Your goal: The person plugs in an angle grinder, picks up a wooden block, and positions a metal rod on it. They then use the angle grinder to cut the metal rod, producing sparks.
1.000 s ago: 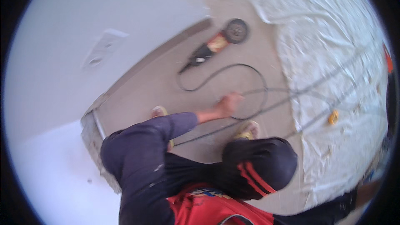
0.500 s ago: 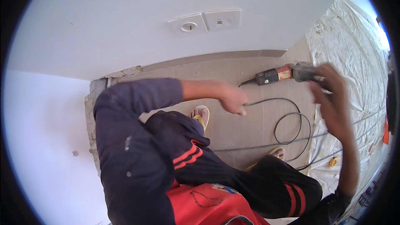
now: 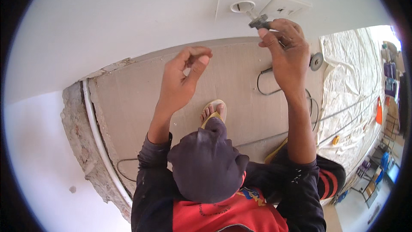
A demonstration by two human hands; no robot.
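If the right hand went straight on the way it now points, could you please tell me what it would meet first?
The plug in the right hand would probably meet the socket first, though any gap between them is hard to judge.

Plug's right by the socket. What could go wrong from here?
1. The right hand pinches the small dark plug close to the round white wall socket; bare fingertips might slip toward the contacts.
2. The angle grinder with a grey disc lies on the floor, mostly hidden behind that hand. Its switch isn't visible; if this plug feeds it and it's on, it could start unheld.
3. The long dark cable crosses the floor near the feet, a possible trip hazard.
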